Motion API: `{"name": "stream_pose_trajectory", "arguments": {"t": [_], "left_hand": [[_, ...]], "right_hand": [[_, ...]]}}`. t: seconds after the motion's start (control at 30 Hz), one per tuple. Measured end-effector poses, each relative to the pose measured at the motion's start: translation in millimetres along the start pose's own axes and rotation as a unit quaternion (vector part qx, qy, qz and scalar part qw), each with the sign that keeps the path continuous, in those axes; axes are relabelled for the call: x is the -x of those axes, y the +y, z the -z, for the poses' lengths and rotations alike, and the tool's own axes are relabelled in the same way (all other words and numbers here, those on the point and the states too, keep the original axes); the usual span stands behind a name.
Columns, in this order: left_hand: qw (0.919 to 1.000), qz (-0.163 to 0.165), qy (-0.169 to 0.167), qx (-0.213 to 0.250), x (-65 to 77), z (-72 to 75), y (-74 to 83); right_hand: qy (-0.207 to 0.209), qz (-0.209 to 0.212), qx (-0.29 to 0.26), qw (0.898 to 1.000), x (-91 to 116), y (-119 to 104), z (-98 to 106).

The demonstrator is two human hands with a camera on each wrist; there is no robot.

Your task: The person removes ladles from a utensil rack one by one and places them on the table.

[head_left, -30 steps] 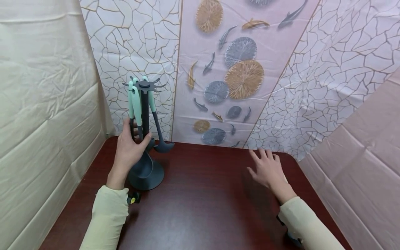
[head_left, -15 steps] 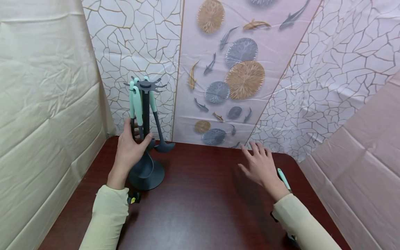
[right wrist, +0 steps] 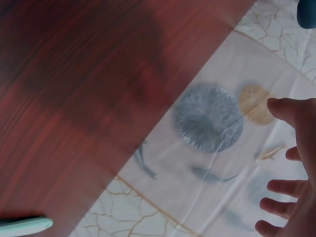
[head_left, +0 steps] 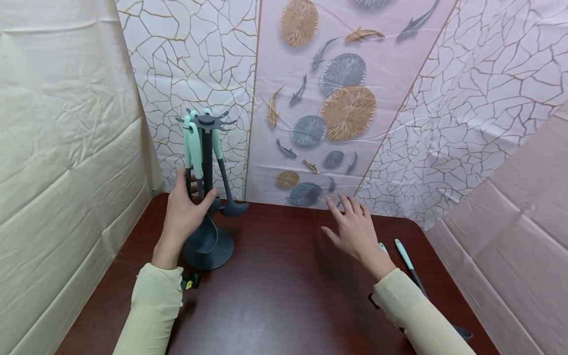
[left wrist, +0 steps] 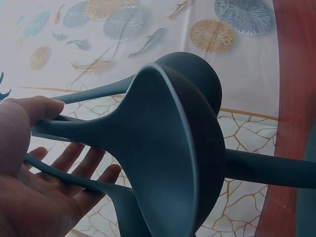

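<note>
Utensil stand (head_left: 207,160) upright near the far left corner of the desk (head_left: 275,301), round base down, mint-handled hanging utensils (head_left: 194,150) about its pole. Left hand (head_left: 182,217) at their dark lower shafts: thumb on the near side, fingers bent behind, shafts between; how firmly they press, cannot tell. Ladle (left wrist: 165,148) bowl just beyond that thumb in the left wrist view. Right hand (head_left: 355,231) held over the desk toward the far edge, right of its middle; fingers spread apart, thumb out, nothing in them. Loose utensil (head_left: 403,252) by the right edge, mint handle toward the far right corner, partly behind the right sleeve (head_left: 414,308). Second mint handle (head_left: 382,247) beside the right wrist, mostly hidden.
</note>
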State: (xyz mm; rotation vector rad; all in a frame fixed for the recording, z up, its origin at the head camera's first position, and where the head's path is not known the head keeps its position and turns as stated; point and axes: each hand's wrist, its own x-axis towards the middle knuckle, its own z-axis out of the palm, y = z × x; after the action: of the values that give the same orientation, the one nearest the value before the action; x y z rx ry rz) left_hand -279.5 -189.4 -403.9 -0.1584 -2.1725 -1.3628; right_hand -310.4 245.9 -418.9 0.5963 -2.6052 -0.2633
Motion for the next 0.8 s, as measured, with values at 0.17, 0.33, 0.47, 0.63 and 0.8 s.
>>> {"name": "stream_pose_trajectory", "arguments": {"t": [0.17, 0.33, 0.47, 0.63, 0.8], "left_hand": [[1.0000, -0.004, 0.001, -0.002, -0.1, 0.1, -0.2], [1.0000, -0.002, 0.000, 0.000, 0.6, 0.5, -0.9], [1.0000, 0.002, -0.001, -0.002, 0.7, 1.9, -1.8], [1.0000, 0.000, 0.002, -0.002, 0.2, 1.9, -2.3], [1.0000, -0.007, 0.005, 0.003, 0.3, 0.4, -2.4]], "right_hand": [[0.009, 0.007, 0.001, 1.000, -10, -9, 5], [0.012, 0.011, -0.012, 1.000, -18, -18, 7], [0.013, 0.011, -0.024, 1.000, -24, -25, 8], [0.023, 0.013, -0.028, 0.999, -32, -33, 10], [0.028, 0.017, -0.021, 0.999, -39, -38, 13]]}}
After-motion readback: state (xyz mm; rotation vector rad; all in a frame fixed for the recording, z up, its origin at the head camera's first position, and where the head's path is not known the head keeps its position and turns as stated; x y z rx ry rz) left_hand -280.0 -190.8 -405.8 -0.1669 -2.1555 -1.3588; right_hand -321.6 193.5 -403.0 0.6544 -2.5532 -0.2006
